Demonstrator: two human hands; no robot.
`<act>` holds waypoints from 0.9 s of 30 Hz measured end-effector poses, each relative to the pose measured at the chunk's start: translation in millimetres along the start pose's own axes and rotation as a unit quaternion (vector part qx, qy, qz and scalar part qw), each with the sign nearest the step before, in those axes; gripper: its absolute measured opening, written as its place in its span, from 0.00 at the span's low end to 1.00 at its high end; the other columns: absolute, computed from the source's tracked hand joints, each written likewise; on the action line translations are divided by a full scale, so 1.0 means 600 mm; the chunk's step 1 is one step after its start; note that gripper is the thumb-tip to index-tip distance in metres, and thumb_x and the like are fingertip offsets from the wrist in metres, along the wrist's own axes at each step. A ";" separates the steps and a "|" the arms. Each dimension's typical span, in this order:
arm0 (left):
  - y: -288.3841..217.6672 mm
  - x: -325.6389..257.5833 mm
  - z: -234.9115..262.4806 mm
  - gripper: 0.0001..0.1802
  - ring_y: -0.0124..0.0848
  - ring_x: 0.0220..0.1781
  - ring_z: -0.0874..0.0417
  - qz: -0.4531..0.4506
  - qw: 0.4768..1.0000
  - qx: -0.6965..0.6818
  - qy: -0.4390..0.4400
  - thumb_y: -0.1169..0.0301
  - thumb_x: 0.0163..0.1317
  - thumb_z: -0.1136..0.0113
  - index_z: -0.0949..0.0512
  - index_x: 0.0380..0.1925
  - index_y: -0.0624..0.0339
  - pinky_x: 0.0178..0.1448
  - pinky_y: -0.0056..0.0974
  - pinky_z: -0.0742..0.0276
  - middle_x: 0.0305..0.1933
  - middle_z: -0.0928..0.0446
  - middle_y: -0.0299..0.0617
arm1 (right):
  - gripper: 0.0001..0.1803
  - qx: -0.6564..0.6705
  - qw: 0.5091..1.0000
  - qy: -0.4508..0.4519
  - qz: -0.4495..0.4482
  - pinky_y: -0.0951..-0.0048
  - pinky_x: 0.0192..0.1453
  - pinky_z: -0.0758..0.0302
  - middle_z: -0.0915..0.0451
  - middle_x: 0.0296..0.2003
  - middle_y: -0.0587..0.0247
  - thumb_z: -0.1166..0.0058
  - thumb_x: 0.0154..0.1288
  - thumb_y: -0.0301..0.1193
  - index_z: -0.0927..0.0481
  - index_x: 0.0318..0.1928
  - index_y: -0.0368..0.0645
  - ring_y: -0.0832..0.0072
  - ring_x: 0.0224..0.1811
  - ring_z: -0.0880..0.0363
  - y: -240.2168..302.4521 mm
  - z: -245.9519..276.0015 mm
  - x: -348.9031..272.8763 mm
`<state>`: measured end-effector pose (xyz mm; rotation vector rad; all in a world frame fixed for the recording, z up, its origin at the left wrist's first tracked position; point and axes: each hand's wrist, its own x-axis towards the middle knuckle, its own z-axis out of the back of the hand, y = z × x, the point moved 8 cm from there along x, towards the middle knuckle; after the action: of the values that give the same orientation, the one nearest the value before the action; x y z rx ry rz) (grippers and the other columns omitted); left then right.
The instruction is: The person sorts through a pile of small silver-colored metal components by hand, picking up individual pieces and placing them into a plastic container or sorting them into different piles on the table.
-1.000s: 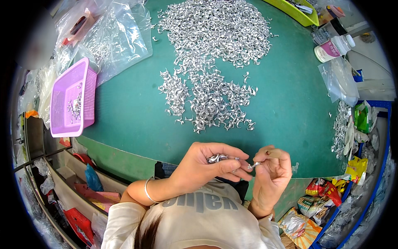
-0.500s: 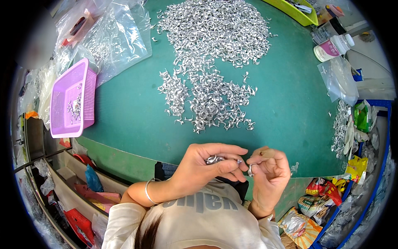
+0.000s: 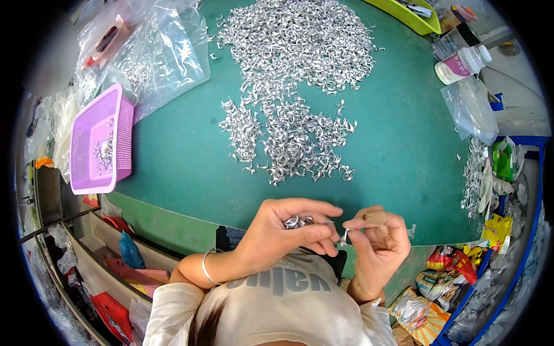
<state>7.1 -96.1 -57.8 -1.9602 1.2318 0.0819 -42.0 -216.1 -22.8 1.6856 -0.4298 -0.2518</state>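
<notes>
Several small curved silvery metal pieces point(image 3: 296, 222) lie in the curled fingers of my left hand point(image 3: 291, 228), which is closed around them at the table's near edge. Close beside it, my right hand point(image 3: 378, 245) pinches one such silvery metal piece point(image 3: 345, 237) between thumb and forefinger. A tan wrap point(image 3: 375, 217) covers part of a right-hand finger. Beyond both hands, a big pile of the same silvery pieces point(image 3: 297, 46) spreads over the green table point(image 3: 184, 167), with a smaller heap point(image 3: 294, 147) nearer me.
A purple basket point(image 3: 124, 138) with a few metal pieces stands at the left, by a clear plastic bag point(image 3: 173, 63). On the right are a white bottle point(image 3: 461, 64), another clear bag point(image 3: 470, 109) and more metal pieces point(image 3: 473, 179). A yellow-green tray point(image 3: 410, 17) sits far right.
My right hand has shifted slightly to the right, and the piece in its fingertips has turned. The left hand stays nearly in place with its pieces.
</notes>
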 end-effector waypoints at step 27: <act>0.040 0.016 -0.012 0.15 0.24 0.37 0.29 0.051 0.978 -0.190 0.065 0.72 0.61 0.51 0.30 0.47 0.68 0.42 0.28 0.31 0.39 0.27 0.42 | 0.17 -0.128 0.985 -0.076 0.082 0.79 0.31 0.31 0.25 0.30 0.55 0.48 0.43 0.07 0.29 0.36 0.31 0.77 0.29 0.28 0.016 -0.001 -0.004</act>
<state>-9.2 -112.6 -71.0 -2.2557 1.4885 0.2628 -45.5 -215.5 -13.7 1.3757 -0.6209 -0.3026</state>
